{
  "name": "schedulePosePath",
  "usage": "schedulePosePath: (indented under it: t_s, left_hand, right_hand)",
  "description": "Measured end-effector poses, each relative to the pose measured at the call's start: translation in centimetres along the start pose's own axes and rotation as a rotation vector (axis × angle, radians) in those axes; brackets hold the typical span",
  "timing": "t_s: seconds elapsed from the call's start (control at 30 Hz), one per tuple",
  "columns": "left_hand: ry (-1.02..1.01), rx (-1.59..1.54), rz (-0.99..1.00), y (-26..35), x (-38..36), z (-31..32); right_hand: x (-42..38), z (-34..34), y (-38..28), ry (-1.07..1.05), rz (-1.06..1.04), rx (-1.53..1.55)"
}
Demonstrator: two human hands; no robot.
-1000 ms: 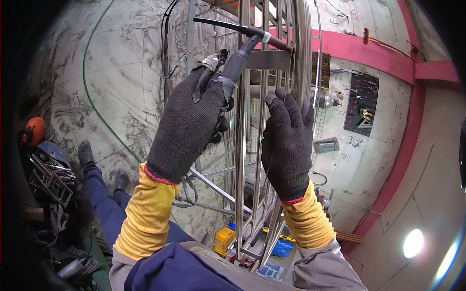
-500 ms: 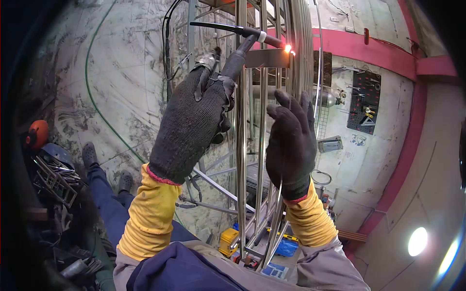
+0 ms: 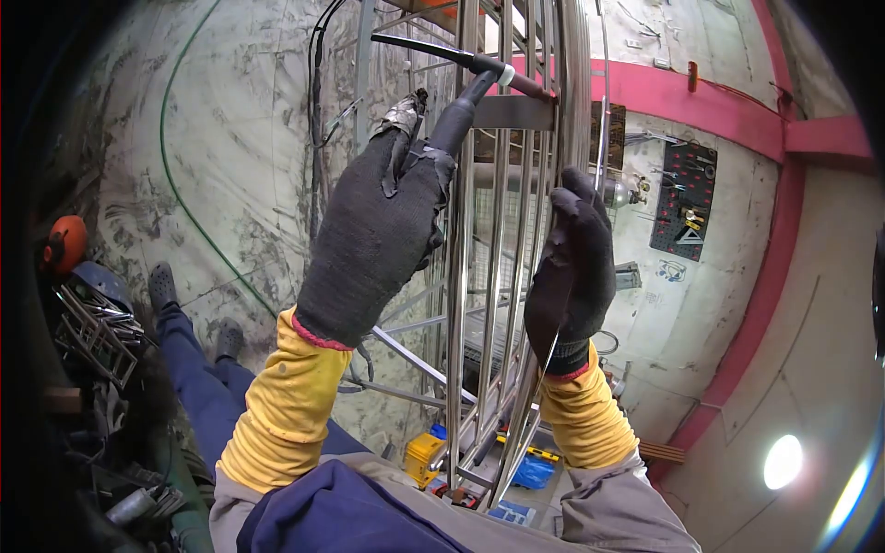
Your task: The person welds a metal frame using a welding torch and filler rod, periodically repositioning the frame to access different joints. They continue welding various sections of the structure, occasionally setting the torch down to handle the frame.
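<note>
My left hand (image 3: 373,235), in a dark knit glove with silvery tape on one finger, grips a TIG welding torch (image 3: 452,124). The torch's nozzle end touches or nearly touches a bright metal tube, beside a flat grey plate (image 3: 516,112) across the upright tubes (image 3: 502,212). No arc glows there. Lower down, my gloved right hand (image 3: 576,276) lies against the right side of the tubes with its fingers bent and close together. A thin bright line runs past its cuff; whether the fingers hold it is hidden.
A green hose (image 3: 175,175) curves over the stained floor at left. Orange ear muffs (image 3: 66,243) and metal pieces lie in the dark corner. At right are a tool board (image 3: 684,198), a gas cylinder (image 3: 619,194) and a pink beam (image 3: 737,138). A yellow case (image 3: 422,458) stands below.
The bright orange-white glow at the torch tip has gone out. My right hand has shifted slightly right, and its fingers are more bent. The view has moved a little.
</note>
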State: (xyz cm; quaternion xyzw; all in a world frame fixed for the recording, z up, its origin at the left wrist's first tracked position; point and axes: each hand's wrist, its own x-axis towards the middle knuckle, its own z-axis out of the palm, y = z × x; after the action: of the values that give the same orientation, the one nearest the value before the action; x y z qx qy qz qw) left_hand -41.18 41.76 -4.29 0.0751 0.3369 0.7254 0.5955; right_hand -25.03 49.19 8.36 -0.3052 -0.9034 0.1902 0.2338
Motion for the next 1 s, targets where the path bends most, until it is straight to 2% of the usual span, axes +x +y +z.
schedulePosePath:
  t_s: [0.07,0.13,0.17,0.33,0.6,0.77,1.0]
  left_hand:
    - [0.027,0.006,0.034,-0.4,0.2,0.2]
    - [0.054,0.012,0.067,-0.4,0.4,0.3]
    - [0.038,0.038,0.076,-0.1,0.5,0.2]
    - [-0.012,0.023,-0.008,0.6,0.7,-0.3]
    - [0.001,0.046,0.067,0.6,0.8,-0.5]
    - [-0.025,0.14,0.042,0.1,1.3,-1.1]
    - [-0.024,0.212,0.037,0.3,1.7,-1.2]
  right_hand:
    - [0.1,-0.2,0.0,-0.022,-0.003,-0.053]
    - [0.8,-0.3,-1.1,-0.183,-0.146,-0.484]
    - [1.3,-0.6,-0.5,-0.232,-0.31,-0.607]
    - [2.1,-0.1,-0.9,-0.315,-0.334,-0.709]
    - [2.2,0.0,-1.1,-0.316,-0.272,-0.73]
    - [2.3,0.3,-1.4,-0.31,-0.201,-0.736]
    - [2.2,0.3,-1.2,-0.297,-0.228,-0.727]
